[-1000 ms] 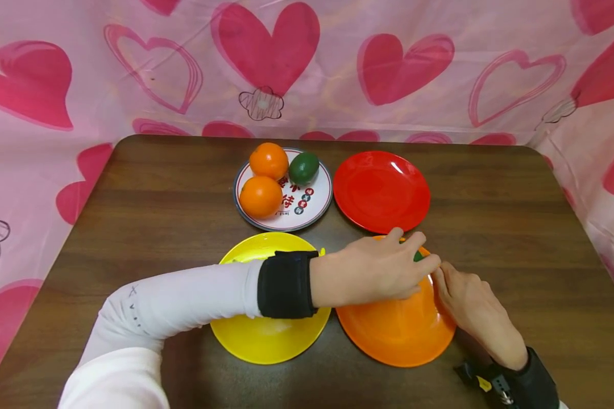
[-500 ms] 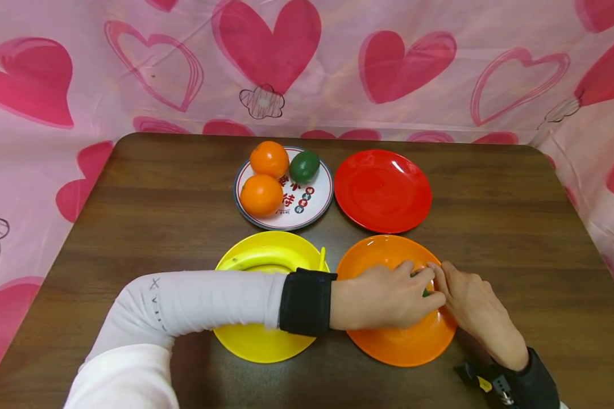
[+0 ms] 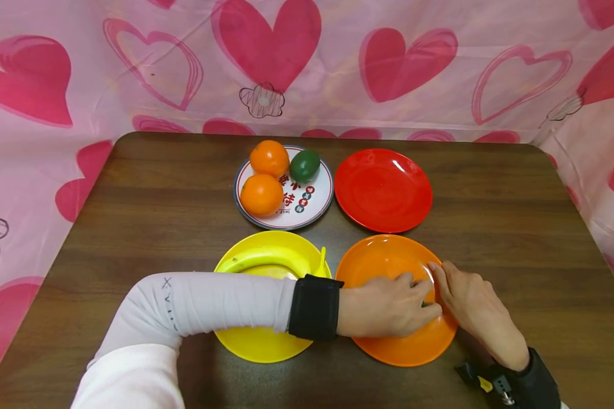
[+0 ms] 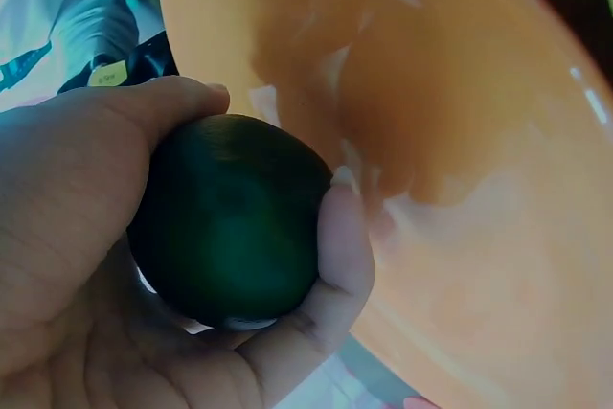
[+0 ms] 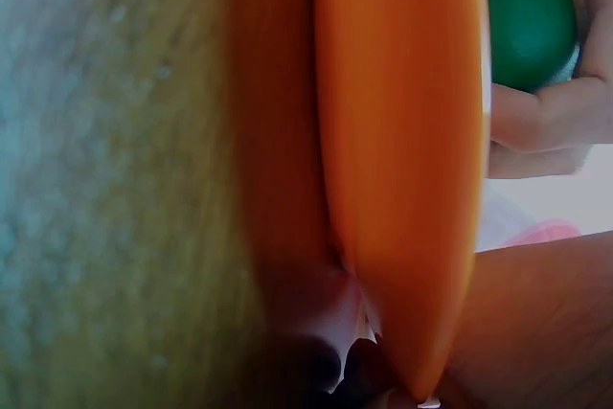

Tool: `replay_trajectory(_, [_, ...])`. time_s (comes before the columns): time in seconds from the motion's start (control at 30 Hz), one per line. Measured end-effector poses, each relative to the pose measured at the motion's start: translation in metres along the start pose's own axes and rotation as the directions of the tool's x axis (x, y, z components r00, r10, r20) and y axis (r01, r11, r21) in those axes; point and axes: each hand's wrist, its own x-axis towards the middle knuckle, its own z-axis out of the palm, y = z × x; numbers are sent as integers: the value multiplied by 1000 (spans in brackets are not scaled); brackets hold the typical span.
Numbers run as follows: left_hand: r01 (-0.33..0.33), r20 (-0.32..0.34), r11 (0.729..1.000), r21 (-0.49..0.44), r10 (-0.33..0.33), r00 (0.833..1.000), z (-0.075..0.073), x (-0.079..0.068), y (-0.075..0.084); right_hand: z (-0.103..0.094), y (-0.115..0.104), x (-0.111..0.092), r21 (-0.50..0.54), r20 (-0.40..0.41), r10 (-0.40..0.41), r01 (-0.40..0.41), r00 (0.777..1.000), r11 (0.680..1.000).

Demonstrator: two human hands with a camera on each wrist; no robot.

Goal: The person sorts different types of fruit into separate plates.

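My left hand (image 3: 389,307) reaches across above the orange plate (image 3: 378,255) and holds a dark green avocado (image 4: 230,222), its thumb and fingers curled round the fruit. In the head view only a sliver of the avocado shows between the fingers. My right hand (image 3: 473,301) grips the plate's right rim; in the right wrist view, fingertips (image 5: 362,361) show at the rim's lower end. Left of it, under my left sleeve, is a yellow plate (image 3: 263,346) with a banana (image 3: 266,255) on it.
Behind stands a white patterned plate (image 3: 314,207) with two oranges (image 3: 261,195) and another avocado (image 3: 304,166). Beside it is a red plate (image 3: 384,190). A pink heart-print cloth (image 3: 337,74) hangs behind the brown table (image 3: 517,227).
My left hand has moved towards me with the avocado, from the orange plate's far side to over its middle. The right hand stays at the rim.
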Motion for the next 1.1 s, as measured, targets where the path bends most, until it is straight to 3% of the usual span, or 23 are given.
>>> replay_trajectory(0.17, [-13, -79, 991, 133, 24, 997, 6, -4, 1, 1, -2, -1, -10, -32, -13, 13, 999, 1000])
replay_trajectory(0.27, [-19, -74, 992, 127, 29, 997, 6, -5, 0, 1, -3, -2, -15, -46, -17, 17, 999, 1000])
replay_trajectory(0.4, [-7, 8, 999, -42, 7, 1000, -1, -5, -7, 0, -3, -1, -7, -22, 4, -4, 1000, 1000])
replay_trajectory(0.5, [20, 68, 983, -183, -8, 998, -12, -8, -18, 0, -2, 0, 3, -12, 10, -10, 1000, 1000])
replay_trajectory(0.57, [41, 59, 971, -235, -27, 998, -20, -11, -28, -1, -2, -1, 7, -12, 6, -6, 1000, 1000])
replay_trajectory(0.7, [103, 8, 962, -253, -105, 994, -34, -23, -54, -2, -2, -2, 4, -6, 11, -11, 1000, 1000])
replay_trajectory(0.83, [192, -2, 946, -263, -200, 980, -41, -37, -86, -2, -2, 0, 17, 39, 43, -44, 998, 999])
replay_trajectory(0.93, [270, 3, 925, -266, -279, 960, -39, -46, -108, -2, -2, 1, 18, 59, 54, -55, 997, 998])
replay_trajectory(1.1, [413, 20, 866, -282, -425, 905, -27, -57, -142, -3, -3, 2, 10, 62, 63, -63, 996, 998])
